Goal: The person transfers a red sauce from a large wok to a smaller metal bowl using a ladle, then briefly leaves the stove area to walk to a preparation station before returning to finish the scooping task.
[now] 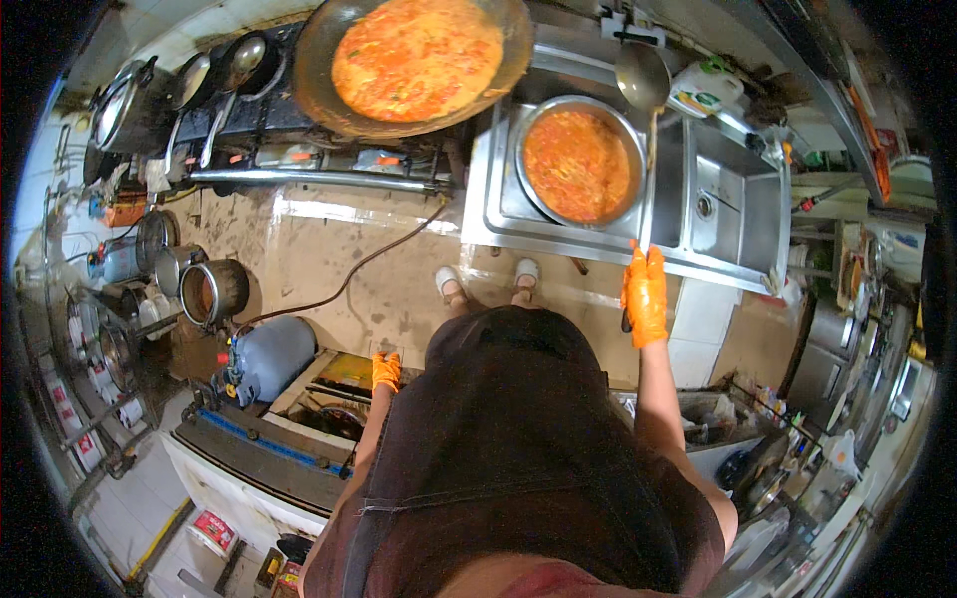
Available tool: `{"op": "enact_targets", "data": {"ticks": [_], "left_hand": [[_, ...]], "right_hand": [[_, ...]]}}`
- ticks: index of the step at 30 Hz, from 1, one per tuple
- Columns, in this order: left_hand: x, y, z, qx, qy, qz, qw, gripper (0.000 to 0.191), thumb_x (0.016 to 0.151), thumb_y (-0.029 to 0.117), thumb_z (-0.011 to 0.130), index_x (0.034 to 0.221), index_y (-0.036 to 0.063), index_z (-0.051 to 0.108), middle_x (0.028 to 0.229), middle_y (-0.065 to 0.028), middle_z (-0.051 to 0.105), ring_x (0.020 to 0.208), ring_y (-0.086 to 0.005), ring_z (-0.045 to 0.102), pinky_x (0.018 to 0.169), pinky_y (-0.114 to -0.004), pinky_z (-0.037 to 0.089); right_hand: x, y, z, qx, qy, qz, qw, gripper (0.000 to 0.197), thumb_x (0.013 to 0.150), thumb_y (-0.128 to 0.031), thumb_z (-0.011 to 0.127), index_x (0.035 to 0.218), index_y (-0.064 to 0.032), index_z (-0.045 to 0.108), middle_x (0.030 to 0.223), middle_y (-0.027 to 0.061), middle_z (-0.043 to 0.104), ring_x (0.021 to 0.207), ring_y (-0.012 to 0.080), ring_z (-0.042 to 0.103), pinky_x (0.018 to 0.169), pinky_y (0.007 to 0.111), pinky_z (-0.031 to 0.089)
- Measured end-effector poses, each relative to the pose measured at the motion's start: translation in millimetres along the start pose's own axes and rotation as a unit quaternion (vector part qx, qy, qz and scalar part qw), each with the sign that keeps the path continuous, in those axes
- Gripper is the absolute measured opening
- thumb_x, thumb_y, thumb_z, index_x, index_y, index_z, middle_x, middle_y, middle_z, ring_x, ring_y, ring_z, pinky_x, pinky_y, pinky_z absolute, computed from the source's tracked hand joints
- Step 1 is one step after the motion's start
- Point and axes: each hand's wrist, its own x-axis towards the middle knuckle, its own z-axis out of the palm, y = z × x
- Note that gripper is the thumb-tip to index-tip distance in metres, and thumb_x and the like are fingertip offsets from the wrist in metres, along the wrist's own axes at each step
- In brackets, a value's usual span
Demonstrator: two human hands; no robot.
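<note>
An orange glove covers my right hand, which grips the long handle of a metal ladle. The ladle's bowl is just beyond the far right rim of a round steel pot. Red-orange food that looks like tomato and egg fills much of the pot. Farther off to the left, a large wok holds more of the same-looking food. My left hand, also in an orange glove, hangs low at my side; its fingers look bent, and their grip is unclear.
The pot stands on a stainless-steel sink counter with an open basin on its right. Ladles in black pans line the stove at far left. A gas cylinder, its hose crossing the floor, and several pots stand lower left.
</note>
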Motion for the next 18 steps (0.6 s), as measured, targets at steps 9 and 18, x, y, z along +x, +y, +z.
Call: {"op": "enact_targets", "data": {"ticks": [9,18], "left_hand": [[-35,6,111,0.302,0.259,0.085,0.913,0.028,0.085,0.026,0.062,0.106,0.0228,0.044,0.071,-0.0062,0.052,0.055,-0.0174,0.047,0.043,-0.035,0.034],[-44,16,54,0.019,0.202,-0.069,0.977,0.034,0.085,0.028,0.057,0.114,0.0153,0.044,0.079,-0.0079,0.054,0.059,-0.0201,0.05,0.05,-0.034,0.04]], "right_hand": [[82,-136,129,-0.267,-0.098,-0.188,0.94,0.027,0.092,-0.031,0.043,0.097,-0.0076,0.056,0.069,0.0027,0.052,0.059,0.0146,0.052,0.053,0.031,0.041],[115,-178,184,-0.1,-0.364,0.128,0.917,0.036,0.095,-0.031,0.04,0.1,-0.0008,0.058,0.051,-0.004,0.042,0.039,0.0054,0.038,0.035,0.019,0.029]]}}
